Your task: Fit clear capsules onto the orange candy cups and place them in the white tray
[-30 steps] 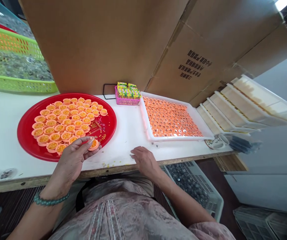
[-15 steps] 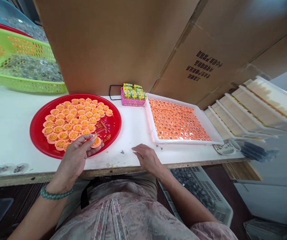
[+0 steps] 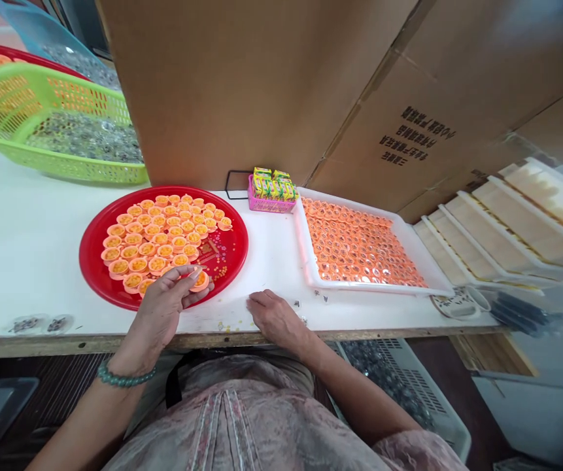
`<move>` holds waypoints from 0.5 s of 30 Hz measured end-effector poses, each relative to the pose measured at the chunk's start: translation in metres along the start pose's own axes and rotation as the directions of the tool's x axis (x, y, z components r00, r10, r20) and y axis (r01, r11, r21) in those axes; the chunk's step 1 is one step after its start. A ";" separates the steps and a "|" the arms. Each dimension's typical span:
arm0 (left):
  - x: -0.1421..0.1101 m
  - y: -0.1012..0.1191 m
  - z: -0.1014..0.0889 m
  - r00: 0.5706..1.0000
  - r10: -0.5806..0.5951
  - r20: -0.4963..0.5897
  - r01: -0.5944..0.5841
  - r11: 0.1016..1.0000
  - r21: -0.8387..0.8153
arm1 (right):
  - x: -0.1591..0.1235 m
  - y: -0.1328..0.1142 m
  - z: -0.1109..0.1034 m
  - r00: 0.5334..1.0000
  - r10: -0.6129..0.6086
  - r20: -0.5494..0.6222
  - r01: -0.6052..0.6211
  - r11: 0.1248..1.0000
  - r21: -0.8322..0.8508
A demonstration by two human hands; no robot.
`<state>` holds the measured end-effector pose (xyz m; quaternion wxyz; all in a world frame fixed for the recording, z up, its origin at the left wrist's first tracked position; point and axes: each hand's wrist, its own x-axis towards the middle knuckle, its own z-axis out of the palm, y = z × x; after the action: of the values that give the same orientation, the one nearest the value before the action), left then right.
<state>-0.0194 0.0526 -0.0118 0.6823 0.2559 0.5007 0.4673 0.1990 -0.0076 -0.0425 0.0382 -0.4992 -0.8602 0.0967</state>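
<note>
Cardboard: upright, behind the red tray. White table: under the red tray, extending to both sides. Red tray (landmark): many orange cups with yellow bits inside, grouped mostly toward its far and left parts; loose yellow bits and printed marks on its bare right part. White tray: right of the red tray, apart from it, filled with rows of orange pieces, many with shiny clear tops. White stacked trays: farther right of the red tray, leaning. Green basket: beyond the red tray's left side, holding clear pieces. Pink basket: just beyond the red tray's far right rim, packed with yellow-green packets.

Your left hand: at the red tray's near right rim, gripping one orange cup between thumb and fingers. Your right hand: right of the red tray, low at the table, fingers curled; cannot tell if fully closed or holding anything. Held cup: over the red tray's near right rim, yellow bits showing inside, slightly tilted.
</note>
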 end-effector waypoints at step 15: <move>-0.007 -0.021 0.009 0.989 -0.032 0.147 0.043 0.997 -0.070 | 0.031 -0.025 -0.017 0.857 0.509 0.074 0.070 -0.256 0.964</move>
<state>-0.0032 0.0383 -0.0221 0.7346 0.2548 0.4367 0.4525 0.1646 0.0093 -0.0222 0.5498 -0.4414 -0.3228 0.6315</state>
